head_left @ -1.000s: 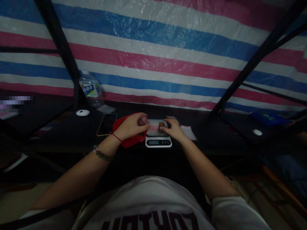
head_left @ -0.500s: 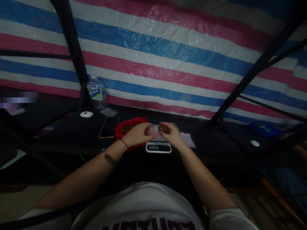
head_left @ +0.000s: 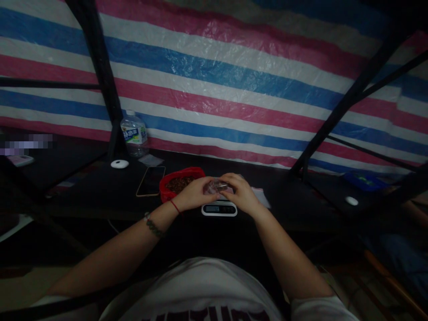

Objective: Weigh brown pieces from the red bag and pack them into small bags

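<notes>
My left hand pinches a small clear plastic bag over the digital scale. Fingers of my right hand are closed around a small clump of brownish pieces, held against the mouth of the bag; whether the pieces are inside it I cannot tell. The two hands almost meet and cover most of the weighing plate. Just left of the scale, beside my left wrist, lies an open red bag full of small brown pieces, too small to name.
Left of the red bag are a phone, a white mouse-like object and a large clear bottle. White sheets lie right of the scale. Farther right are a blue tray and another white object. Black frame posts flank the table.
My right hand has lifted the brown clump off the scale plate and moved left with it to the clear bag. My left hand has brought the bag rightward, over the scale.
</notes>
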The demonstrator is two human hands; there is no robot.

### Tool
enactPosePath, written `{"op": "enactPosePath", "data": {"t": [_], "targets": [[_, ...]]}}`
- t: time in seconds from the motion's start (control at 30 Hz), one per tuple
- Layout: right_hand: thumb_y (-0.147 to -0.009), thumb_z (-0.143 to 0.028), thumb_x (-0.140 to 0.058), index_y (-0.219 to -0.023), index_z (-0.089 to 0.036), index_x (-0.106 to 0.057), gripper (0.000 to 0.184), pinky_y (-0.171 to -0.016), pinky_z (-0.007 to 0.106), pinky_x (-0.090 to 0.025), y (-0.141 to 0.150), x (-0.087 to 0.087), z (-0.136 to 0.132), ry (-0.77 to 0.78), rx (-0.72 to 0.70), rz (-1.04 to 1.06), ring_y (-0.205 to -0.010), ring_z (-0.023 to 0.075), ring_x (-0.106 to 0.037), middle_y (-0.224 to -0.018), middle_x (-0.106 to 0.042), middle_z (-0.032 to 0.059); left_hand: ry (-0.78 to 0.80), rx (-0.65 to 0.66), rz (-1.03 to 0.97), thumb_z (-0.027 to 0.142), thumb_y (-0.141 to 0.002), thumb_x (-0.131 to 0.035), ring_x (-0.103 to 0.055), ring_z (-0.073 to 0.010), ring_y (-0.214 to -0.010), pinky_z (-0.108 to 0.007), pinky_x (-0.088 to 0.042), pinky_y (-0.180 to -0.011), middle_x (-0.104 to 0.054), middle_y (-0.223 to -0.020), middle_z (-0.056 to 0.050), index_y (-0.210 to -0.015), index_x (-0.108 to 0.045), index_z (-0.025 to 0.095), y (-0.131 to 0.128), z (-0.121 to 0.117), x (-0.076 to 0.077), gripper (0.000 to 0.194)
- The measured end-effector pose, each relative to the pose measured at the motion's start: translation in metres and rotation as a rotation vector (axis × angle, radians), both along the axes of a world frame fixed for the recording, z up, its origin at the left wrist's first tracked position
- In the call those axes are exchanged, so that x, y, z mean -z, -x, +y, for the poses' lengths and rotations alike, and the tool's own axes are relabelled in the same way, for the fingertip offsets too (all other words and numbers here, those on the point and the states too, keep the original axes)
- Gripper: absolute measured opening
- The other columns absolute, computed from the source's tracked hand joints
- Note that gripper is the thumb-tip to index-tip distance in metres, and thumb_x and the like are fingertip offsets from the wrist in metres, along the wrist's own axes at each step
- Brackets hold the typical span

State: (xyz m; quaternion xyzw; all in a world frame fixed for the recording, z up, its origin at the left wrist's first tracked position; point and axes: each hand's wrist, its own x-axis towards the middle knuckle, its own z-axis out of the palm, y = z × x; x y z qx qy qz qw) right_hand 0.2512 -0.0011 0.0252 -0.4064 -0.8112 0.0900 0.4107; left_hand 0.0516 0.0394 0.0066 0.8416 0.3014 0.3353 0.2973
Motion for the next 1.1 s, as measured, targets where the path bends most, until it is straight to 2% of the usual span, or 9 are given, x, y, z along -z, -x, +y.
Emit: {"op": "enactPosePath", "data": {"t": [0.13,0.27,0.47,0.63,0.8,0.87,0.97,1.03,1.1], "targets": [[-0.078,-0.019,-0.066,-0.128,-0.027,-0.056,0.052,-0.095,0.039,-0.048,-0.002,0.001,-0.003,0.165,-0.100,0.158,-0.113,0.0215,-0.058,-0.124,-0.061,0.0081,0.108,0.063,-0.065,0.044,-0.073,-0.069,-0.063,-0.0237,-0.095,-0.036,-0.048,-0.085,-0.066,-0.108,-0.010,-0.117,-0.057,0.014,-0.004,-0.002,0.003,0.055],[-0.080,-0.022,-0.064,-0.133,-0.026,-0.050,0.055,-0.093,0.037,-0.050,-0.002,0.000,-0.005,0.278,-0.183,0.298,-0.116,0.0212,-0.057,-0.131,-0.057,0.0093,0.270,0.146,-0.230,0.040,-0.070,-0.072,-0.062,-0.0235,-0.096,-0.037,-0.047,-0.086,-0.065,-0.109,-0.010,-0.116,-0.056,0.013,-0.011,-0.005,0.008,0.056],[-0.076,-0.021,-0.067,-0.127,-0.026,-0.052,0.054,-0.090,0.036,-0.052,-0.004,-0.003,-0.008,0.208,-0.109,0.325,-0.109,0.0200,-0.059,-0.119,-0.059,0.0085,0.474,0.161,-0.451,0.036,-0.066,-0.077,-0.060,-0.0216,-0.097,-0.037,-0.044,-0.089,-0.065,-0.106,-0.008,-0.109,-0.059,0.016,-0.013,-0.007,0.008,0.050],[-0.072,-0.013,-0.062,-0.120,-0.024,-0.058,0.049,-0.082,0.031,-0.052,-0.007,-0.004,-0.006,0.104,-0.001,0.130,-0.102,0.0186,-0.058,-0.114,-0.056,0.0080,0.533,0.127,-0.563,0.031,-0.065,-0.078,-0.060,-0.0167,-0.083,-0.029,-0.045,-0.076,-0.065,-0.091,-0.004,-0.101,-0.062,0.016,-0.006,-0.003,-0.002,0.042],[-0.070,-0.021,-0.065,-0.112,-0.018,-0.058,0.043,-0.091,0.034,-0.047,-0.012,0.026,0.035,0.126,0.170,0.179,-0.100,0.0186,-0.060,-0.107,-0.062,0.0069,0.598,0.103,-0.718,0.029,-0.066,-0.078,-0.061,-0.0131,-0.073,-0.025,-0.045,-0.069,-0.065,-0.084,-0.002,-0.102,-0.062,0.016,0.010,0.005,-0.017,0.042],[-0.070,-0.023,-0.066,-0.108,-0.017,-0.060,0.039,-0.090,0.036,-0.047,-0.014,0.045,0.054,0.196,0.305,0.107,-0.096,0.0191,-0.061,-0.101,-0.065,0.0063,0.582,0.079,-0.791,0.029,-0.065,-0.078,-0.062,-0.0129,-0.075,-0.025,-0.046,-0.071,-0.066,-0.085,-0.002,-0.102,-0.062,0.016,0.019,0.009,-0.025,0.042],[-0.068,-0.022,-0.068,-0.109,-0.016,-0.061,0.042,-0.089,0.036,-0.047,-0.016,0.066,0.072,0.285,0.345,-0.055,-0.094,0.0201,-0.062,-0.103,-0.066,0.0080,0.580,0.055,-0.863,0.029,-0.068,-0.076,-0.062,-0.0114,-0.072,-0.023,-0.047,-0.068,-0.066,-0.084,-0.002,-0.101,-0.061,0.016,0.034,0.013,-0.037,0.039],[-0.067,-0.025,-0.072,-0.114,-0.015,-0.059,0.050,-0.091,0.038,-0.045,-0.018,0.067,0.075,0.267,0.336,-0.126,-0.101,0.0223,-0.060,-0.110,-0.065,0.0105,0.585,0.035,-0.897,0.026,-0.069,-0.075,-0.062,-0.0103,-0.068,-0.022,-0.047,-0.065,-0.066,-0.082,-0.001,-0.101,-0.061,0.016,0.042,0.014,-0.044,0.035],[-0.067,-0.030,-0.073,-0.120,-0.015,-0.056,0.058,-0.098,0.040,-0.041,-0.017,0.057,0.075,0.173,0.346,-0.142,-0.113,0.0247,-0.054,-0.120,-0.060,0.0124,0.578,0.012,-0.929,0.023,-0.070,-0.073,-0.062,-0.0100,-0.066,-0.022,-0.047,-0.063,-0.066,-0.082,-0.001,-0.099,-0.062,0.017,0.048,0.015,-0.049,0.032]]}}
